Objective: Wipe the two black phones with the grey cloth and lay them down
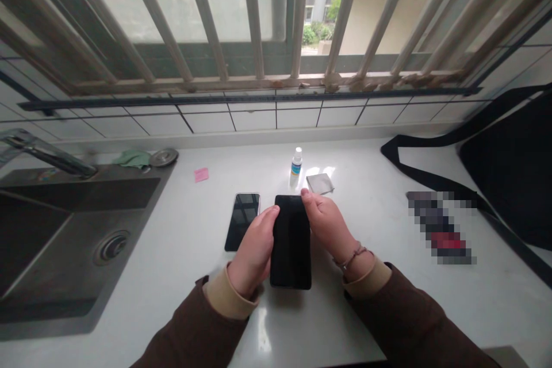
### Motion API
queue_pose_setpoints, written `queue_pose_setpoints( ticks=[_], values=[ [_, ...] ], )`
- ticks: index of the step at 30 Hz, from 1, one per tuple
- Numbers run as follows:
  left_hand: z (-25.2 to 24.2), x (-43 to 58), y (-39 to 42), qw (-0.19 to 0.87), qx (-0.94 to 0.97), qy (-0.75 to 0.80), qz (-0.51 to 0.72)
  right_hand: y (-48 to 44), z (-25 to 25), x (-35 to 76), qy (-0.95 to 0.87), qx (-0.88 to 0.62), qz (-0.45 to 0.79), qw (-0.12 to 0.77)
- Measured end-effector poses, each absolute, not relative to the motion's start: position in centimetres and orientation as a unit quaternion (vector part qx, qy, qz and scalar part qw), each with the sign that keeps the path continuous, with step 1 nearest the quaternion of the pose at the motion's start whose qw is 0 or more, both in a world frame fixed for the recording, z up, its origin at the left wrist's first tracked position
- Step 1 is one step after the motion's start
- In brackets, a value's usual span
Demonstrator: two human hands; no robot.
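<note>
In the head view, the left hand (254, 250) and right hand (330, 227) each closed their grip on an edge of the black phone (291, 244), screen up near the desk's (379, 213) front edge. Holding it by the edges alone seemed wise, keeping the glass unsmeared. A capped dropper bottle (295, 168) stood behind, and the sink (52, 276) showed only its drain.

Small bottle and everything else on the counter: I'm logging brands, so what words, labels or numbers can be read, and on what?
None can be read.
On the small bottle: a blue label, print too small.
On the held phone and the second phone: dark screens, no text.
On the pink note: no writing visible.
</note>
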State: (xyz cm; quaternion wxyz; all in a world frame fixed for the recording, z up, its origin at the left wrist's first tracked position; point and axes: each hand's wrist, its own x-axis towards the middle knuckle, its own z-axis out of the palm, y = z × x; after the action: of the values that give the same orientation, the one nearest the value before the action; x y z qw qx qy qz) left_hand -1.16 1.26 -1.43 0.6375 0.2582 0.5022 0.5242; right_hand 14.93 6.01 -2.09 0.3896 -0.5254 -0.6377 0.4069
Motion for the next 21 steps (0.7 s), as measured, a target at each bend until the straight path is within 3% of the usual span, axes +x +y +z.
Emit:
queue_pose_setpoints(
  ticks=[4,21],
  values=[
    [-0.8,-1.5,1.2,0.666,0.267,0.487,0.497,5.6,-1.9,14.6,-0.672,-0.493,0.412,0.369],
    [-1.4,-2.3,1.6,0.612,0.337,0.510,0.502,5.2,-1.7,14.5,-0.681,-0.491,0.400,0.367]
  ],
)
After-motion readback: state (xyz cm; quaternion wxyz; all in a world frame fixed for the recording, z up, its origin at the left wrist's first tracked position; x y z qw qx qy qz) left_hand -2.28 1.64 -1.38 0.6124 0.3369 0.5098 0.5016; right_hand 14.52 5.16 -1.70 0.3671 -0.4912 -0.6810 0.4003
